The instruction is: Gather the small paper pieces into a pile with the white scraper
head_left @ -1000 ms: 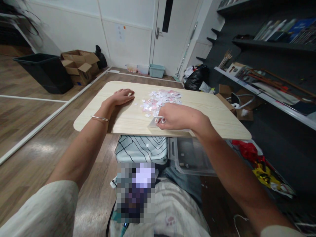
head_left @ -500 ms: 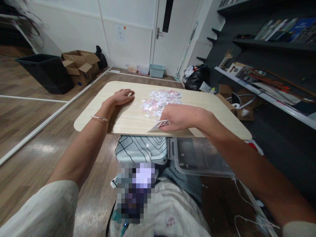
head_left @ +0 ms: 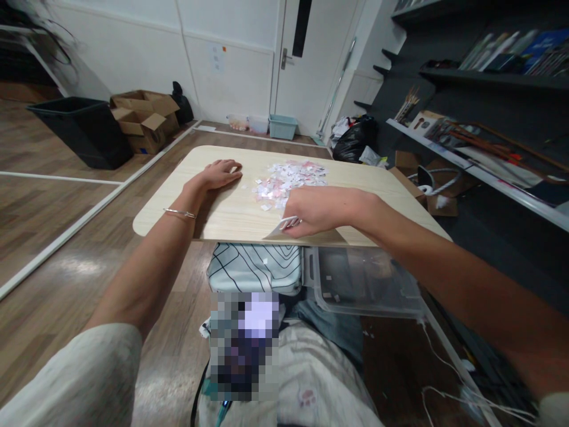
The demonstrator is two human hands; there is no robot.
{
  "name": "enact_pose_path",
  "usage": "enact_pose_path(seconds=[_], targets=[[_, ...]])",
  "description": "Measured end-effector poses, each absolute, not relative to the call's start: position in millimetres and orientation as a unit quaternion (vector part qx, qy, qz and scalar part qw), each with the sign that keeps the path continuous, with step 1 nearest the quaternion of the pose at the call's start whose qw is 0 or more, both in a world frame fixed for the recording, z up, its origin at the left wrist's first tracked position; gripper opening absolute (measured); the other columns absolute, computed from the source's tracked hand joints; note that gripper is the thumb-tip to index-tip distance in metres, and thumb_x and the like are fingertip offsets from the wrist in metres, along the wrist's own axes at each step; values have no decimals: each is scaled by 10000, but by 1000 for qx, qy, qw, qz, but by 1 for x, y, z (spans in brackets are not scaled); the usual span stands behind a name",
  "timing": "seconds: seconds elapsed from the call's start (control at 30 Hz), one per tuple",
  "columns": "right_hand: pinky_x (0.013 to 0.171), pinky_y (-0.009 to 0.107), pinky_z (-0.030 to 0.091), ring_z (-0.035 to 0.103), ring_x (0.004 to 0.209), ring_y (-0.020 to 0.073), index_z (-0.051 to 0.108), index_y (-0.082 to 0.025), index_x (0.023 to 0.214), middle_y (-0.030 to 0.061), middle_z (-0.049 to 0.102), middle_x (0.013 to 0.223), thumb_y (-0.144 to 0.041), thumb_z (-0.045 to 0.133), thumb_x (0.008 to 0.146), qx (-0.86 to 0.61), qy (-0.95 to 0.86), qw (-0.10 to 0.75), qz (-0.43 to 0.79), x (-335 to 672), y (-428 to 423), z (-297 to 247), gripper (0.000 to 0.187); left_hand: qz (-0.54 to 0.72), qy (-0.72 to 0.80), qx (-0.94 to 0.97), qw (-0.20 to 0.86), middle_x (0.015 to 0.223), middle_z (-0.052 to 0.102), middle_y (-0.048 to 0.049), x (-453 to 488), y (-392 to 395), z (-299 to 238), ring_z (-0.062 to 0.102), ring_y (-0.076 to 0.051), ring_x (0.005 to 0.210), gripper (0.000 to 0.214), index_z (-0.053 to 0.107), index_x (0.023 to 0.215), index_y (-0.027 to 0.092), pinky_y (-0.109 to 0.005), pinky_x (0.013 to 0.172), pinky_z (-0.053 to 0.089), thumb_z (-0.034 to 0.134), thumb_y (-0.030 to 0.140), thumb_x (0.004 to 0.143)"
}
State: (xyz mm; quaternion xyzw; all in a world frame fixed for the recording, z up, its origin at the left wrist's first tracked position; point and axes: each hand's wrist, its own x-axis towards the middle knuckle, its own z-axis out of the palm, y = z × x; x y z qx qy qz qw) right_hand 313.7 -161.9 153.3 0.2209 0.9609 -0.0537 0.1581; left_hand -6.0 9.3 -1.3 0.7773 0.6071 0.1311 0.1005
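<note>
Right hand (head_left: 306, 210) grips a white slotted scraper (head_left: 274, 230) by its slotted edge, near side of the counter (head_left: 235, 219); likely light, stiff, best held there. Left hand (head_left: 221, 174) lies loosely open, palm down. Paper scraps (head_left: 291, 174) beyond: probably feather-light, easily scattered.

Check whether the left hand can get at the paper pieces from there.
Likely yes: the left hand looks empty beside the paper pieces, nothing standing between them on the tabletop; the right hand is at their near side, off that path.
</note>
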Motion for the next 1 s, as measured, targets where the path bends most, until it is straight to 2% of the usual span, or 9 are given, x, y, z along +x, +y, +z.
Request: enact_pose_path(seconds=[0.27,0.43,0.5,0.6,0.67,0.7,0.77,0.87,1.0], targets=[[734,323,383,638,746,180,857,-150,885,81,810,823,-159,735,940,215,964,135,-81,321,-159,147,134,133,606,777,105,1721,610,-65,-5,6,2,474,-375,1620,716,657,1613,343,-534,1347,387,462,676,1011],[725,323,389,609,730,172,804,-152,824,65,753,757,-211,716,1012,226,964,96,-104,332,-156,151,216,133,610,775,101,1702,629,-69,-2,2,5,487,-373,1609,702,654,1618,343,-537,1339,396,457,645,1016],[725,316,417,581,725,164,780,-156,830,40,706,728,-277,716,1062,234,963,28,-129,337,-160,155,269,121,615,773,100,1710,621,-85,0,0,6,488,-380,1611,706,654,1625,309,-538,1344,388,440,625,1030],[710,312,485,575,724,167,784,-167,880,6,645,713,-423,765,1074,232,944,-153,-179,338,-179,154,321,115,604,782,102,1736,592,-115,2,-3,8,477,-394,1624,728,647,1633,242,-542,1367,355,434,612,1042],[722,313,535,628,744,170,816,-169,951,14,679,769,-452,774,1074,210,919,-254,-219,332,-195,140,312,119,602,784,99,1753,573,-120,2,-4,9,466,-385,1636,737,642,1632,224,-526,1381,339,438,616,1043],[749,310,561,673,776,171,838,-167,1009,32,724,823,-439,764,1085,180,914,-270,-243,327,-202,128,292,120,605,781,98,1751,575,-112,2,-3,8,467,-375,1637,731,643,1628,232,-512,1384,337,438,619,1043],[846,305,606,766,907,174,869,-165,1159,86,818,996,-374,722,1117,108,917,-250,-291,317,-209,100,259,118,615,773,97,1718,608,-81,2,-2,7,482,-353,1625,698,655,1608,281,-491,1377,346,436,625,1042],[920,320,632,810,1026,183,870,-173,1283,143,861,1180,-280,672,1138,84,908,-246,-328,308,-204,56,268,122,617,772,98,1655,655,-56,0,1,6,494,-351,1605,659,672,1572,335,-501,1356,370,440,637,1035],[914,335,625,818,1014,200,878,-161,1271,145,874,1136,-350,706,1123,127,889,-260,-355,310,-194,24,294,136,602,780,103,1654,648,-74,-3,3,3,493,-375,1593,661,671,1576,351,-544,1344,373,454,650,1028]])
